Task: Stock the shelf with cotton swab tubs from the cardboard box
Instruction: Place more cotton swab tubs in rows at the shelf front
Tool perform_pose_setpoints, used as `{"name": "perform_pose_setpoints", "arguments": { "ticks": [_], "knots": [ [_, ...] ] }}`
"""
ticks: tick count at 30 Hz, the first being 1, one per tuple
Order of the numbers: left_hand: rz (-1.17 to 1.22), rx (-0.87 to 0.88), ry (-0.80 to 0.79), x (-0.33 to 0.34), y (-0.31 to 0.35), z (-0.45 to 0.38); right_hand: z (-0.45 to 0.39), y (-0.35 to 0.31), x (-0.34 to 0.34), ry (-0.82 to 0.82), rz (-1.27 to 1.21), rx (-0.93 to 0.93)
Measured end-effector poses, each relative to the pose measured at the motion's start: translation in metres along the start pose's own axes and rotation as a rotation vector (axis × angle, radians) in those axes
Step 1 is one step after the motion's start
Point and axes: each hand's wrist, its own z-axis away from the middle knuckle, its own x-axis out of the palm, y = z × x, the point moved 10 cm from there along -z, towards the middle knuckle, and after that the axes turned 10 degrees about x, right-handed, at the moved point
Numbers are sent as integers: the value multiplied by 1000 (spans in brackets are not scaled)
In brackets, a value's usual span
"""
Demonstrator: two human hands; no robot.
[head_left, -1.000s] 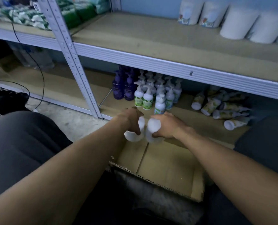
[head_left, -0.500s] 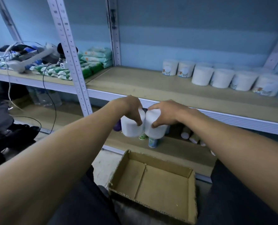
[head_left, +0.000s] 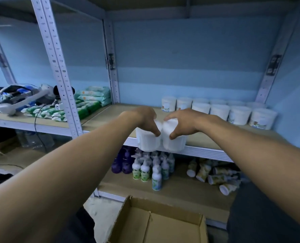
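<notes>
We have a cotton swab tub in each hand, carried side by side and touching, in front of the middle shelf's front edge (head_left: 205, 151). Our left hand (head_left: 144, 120) grips the left tub (head_left: 147, 142) from above, fingers curled over its lid and down its side; our right hand (head_left: 182, 122) grips the right tub (head_left: 174, 142) the same way. Both tubs are upright and in the air, their bases about level with the metal lip of the shelf, so neither is set down yet.

On the shelf board, toward the right and back, a group of stocked tubs (head_left: 219, 111) already stands in what looks like two rows running to the right-hand wall. Bare board lies to their left and in front, just beyond the tubs we carry, and we judge that is where this pair belongs.

Below us the cardboard box (head_left: 156, 225) sits open, and the part of its floor we can see holds nothing. Its near end is cut off by the frame, so we cannot be sure it is empty. If it is, these two are the last, and placing them beside the stocked group would finish the job.

The lower shelf carries pump bottles (head_left: 145, 171) and some toppled tubes (head_left: 214, 174), which play no part here.
</notes>
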Motion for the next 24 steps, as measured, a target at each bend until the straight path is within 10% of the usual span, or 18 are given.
{"name": "perform_pose_setpoints", "arguments": {
  "ticks": [24],
  "knots": [
    [10,104,-37,3,18,-87,-52,57,6,31,77,180]
  ]
}}
